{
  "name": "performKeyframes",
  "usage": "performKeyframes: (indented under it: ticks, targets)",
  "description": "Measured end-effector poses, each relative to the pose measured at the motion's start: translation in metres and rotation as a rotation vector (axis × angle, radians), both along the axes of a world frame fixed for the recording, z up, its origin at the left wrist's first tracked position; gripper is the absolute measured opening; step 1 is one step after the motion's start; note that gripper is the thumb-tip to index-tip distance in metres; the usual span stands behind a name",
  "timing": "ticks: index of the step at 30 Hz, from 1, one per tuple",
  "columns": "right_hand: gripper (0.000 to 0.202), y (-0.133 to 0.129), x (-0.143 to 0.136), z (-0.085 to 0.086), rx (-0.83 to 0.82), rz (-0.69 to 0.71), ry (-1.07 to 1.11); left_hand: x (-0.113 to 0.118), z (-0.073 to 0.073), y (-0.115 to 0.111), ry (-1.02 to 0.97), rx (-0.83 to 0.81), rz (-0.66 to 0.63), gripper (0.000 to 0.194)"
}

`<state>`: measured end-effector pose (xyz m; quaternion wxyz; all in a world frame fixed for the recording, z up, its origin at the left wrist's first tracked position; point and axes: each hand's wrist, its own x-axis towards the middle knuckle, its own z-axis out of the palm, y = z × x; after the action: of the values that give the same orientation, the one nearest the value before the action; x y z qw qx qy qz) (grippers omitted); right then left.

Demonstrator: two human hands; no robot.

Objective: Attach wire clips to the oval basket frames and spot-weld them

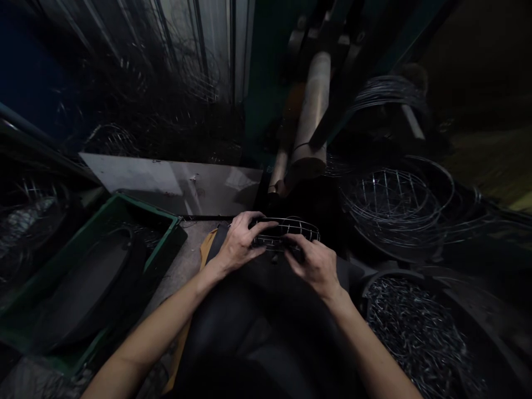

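Note:
A round wire frame [297, 226] with short cross wires is held just above the lap, below the machine's cylinders. My left hand [241, 241] grips its left side, thumb and fingers around the wires. On the near right side of the frame, my right hand [311, 260] is closed with bent fingers; the fingertips are dark and partly hidden. Both hands touch the same wire frame.
A machine with a metal cylinder [313, 111] stands ahead. Wire rings [390, 199] are piled at the right, above a tub of small metal pieces [415, 332]. A green crate [166, 241] holding a dark basin [95, 277] is at the left. A pale panel [166, 185] lies behind.

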<state>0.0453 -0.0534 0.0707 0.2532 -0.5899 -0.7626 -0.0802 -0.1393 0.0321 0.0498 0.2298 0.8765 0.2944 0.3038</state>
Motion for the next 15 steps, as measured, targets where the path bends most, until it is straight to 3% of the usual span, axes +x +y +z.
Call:
performKeyframes:
  ticks: [7, 15]
  targets:
    - [0.02, -0.0021, -0.0035, -0.0046, -0.089, -0.064, 0.097, -0.0009, -0.0057, -0.0002, -0.006, 0.019, -0.007, 0.047]
    - [0.019, -0.002, -0.0044, -0.0093, -0.121, -0.033, 0.172, -0.0005, -0.0079, 0.0026, -0.036, 0.027, 0.001, 0.046]
